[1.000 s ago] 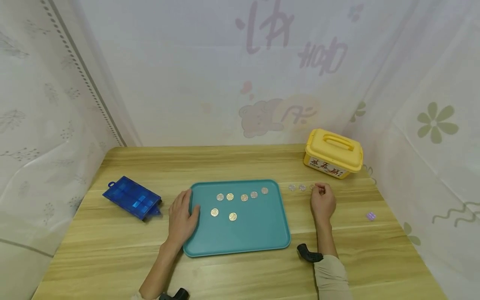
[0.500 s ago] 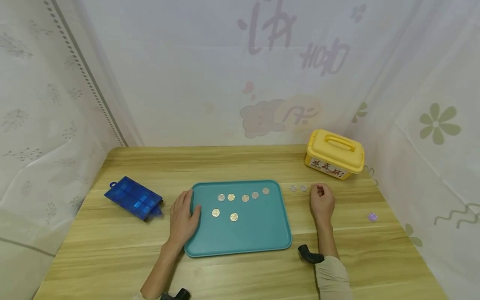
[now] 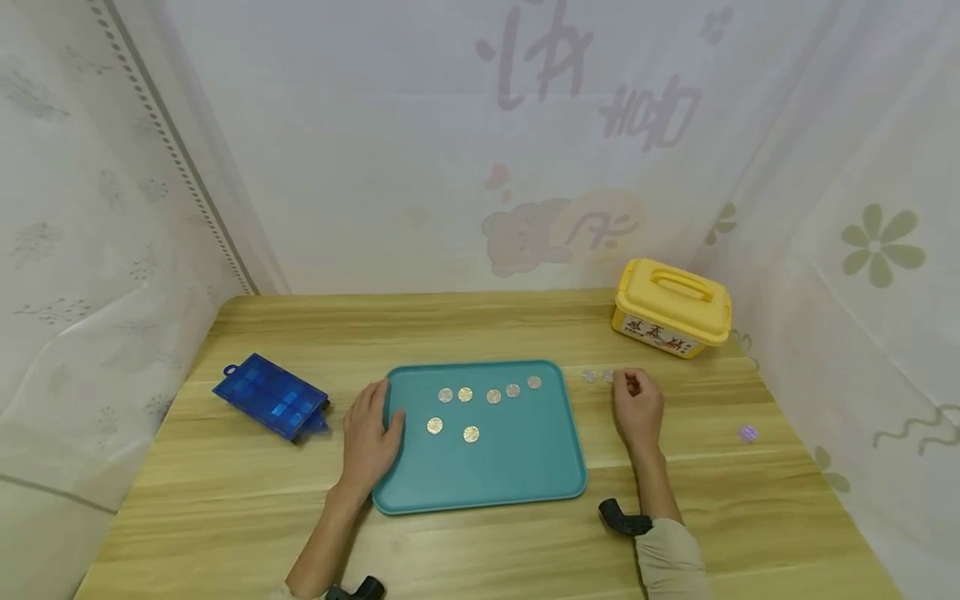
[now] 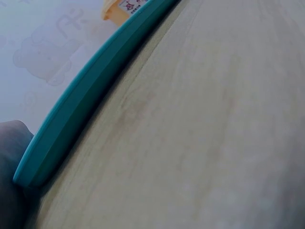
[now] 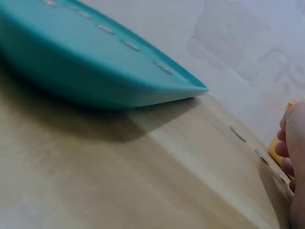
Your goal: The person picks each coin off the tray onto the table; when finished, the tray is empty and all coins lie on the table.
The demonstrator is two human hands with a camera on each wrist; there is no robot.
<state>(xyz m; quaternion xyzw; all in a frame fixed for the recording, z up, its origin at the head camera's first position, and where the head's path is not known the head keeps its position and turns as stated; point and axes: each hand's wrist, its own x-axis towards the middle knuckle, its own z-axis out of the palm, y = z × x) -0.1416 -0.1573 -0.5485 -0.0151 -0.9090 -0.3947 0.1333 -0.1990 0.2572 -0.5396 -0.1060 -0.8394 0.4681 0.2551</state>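
Note:
My left hand [image 3: 370,437] rests along the left rim of a teal tray [image 3: 517,483], thumb over its inside edge. In the left wrist view part of that hand [image 4: 13,164] touches the tray's rim. Several gold and silver coins [image 3: 471,434] lie flat on the tray. Right of the tray, my right hand [image 3: 637,408] is low over the table with curled fingers, its fingertips overlapping a silver coin [image 3: 608,377]. Another coin [image 3: 590,377] lies beside it. A third coin [image 5: 281,177] shows close to the fingers in the right wrist view. I cannot tell whether they hold anything.
A yellow lidded box [image 3: 671,308] with a handle stands at the back right. On the left lies a blue translucent case [image 3: 272,396]. A small purple block [image 3: 748,433] sits near the right edge of the wooden table [image 3: 480,554]. Printed cloth surrounds the table's back and sides.
My right hand has shifted slightly left, from the third coin in the row toward the second, and hides the third in the head view. The left hand stays on the tray's rim.

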